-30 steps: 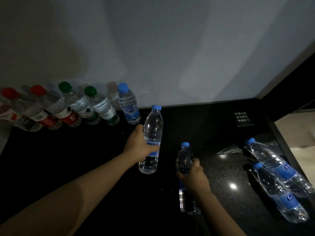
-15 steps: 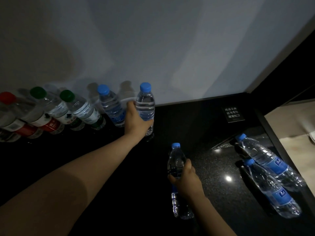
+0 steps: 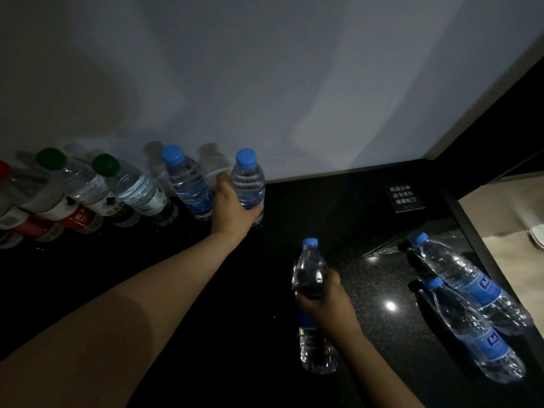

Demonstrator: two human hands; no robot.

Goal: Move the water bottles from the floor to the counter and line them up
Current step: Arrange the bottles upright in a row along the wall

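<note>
A row of water bottles stands along the wall on the black counter (image 3: 206,290): red-capped ones at the far left, two green-capped ones (image 3: 129,189), then a blue-capped one (image 3: 188,187). My left hand (image 3: 232,207) grips another blue-capped bottle (image 3: 248,181) upright at the right end of that row, its base at the counter. My right hand (image 3: 323,295) holds a third blue-capped bottle (image 3: 312,269) upright nearer to me. Two more blue-capped bottles (image 3: 459,278) (image 3: 477,334) stand at the counter's right side.
A small black sign (image 3: 404,197) with white text sits near the back right corner. The counter's right edge (image 3: 471,231) borders a lower beige surface (image 3: 506,207). A pale wall (image 3: 265,83) rises behind the row.
My left hand carried its bottle from mid-counter back to the wall and set it beside the blue-capped bottle at the row's end. My right hand kept holding its bottle.
</note>
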